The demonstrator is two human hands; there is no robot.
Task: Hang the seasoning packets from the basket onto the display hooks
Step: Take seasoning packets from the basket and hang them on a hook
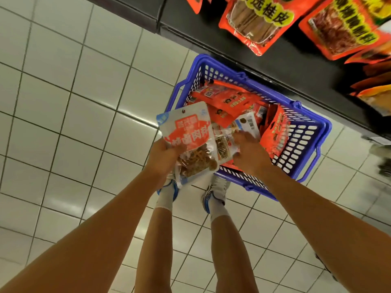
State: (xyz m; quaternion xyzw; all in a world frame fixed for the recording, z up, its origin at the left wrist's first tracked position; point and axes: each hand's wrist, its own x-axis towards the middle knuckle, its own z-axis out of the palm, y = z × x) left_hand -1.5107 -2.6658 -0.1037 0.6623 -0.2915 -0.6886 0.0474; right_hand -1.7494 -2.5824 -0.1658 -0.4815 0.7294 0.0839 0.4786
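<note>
Furthest left is only tiled floor (69, 106), pale squares running under the person's two forearms. The left hand (163, 157) comes next: its fingers are curled round the lower half of a white seasoning packet (190, 136), thumb across the front, so the packet stands nearly upright with its long axis pointing up and away from the hand. The small hang hole (183, 111) sits at the packet's top edge, the end farthest from the gripping fingers and so free to meet a hook. Below this packet the person's white shoes (215, 191) show on the floor.

Just right of it, the right hand (248, 153) reaches over the near rim of the blue basket (313, 157) and rests on a second clear-fronted packet (224, 144) lying against the first. Its fingers bend down over that packet, but whether they pinch it or only press on it cannot be told. Orange packets (230, 100) fill the basket's far-left corner and lean against its right wall.

Up at the right, hung packets (260, 22) dangle in front of the dark display shelf (292, 66); the hooks themselves are out of sight. The left hand's packet looks ready to go up first, hole end leading, and the display lies up and to the right of it.
</note>
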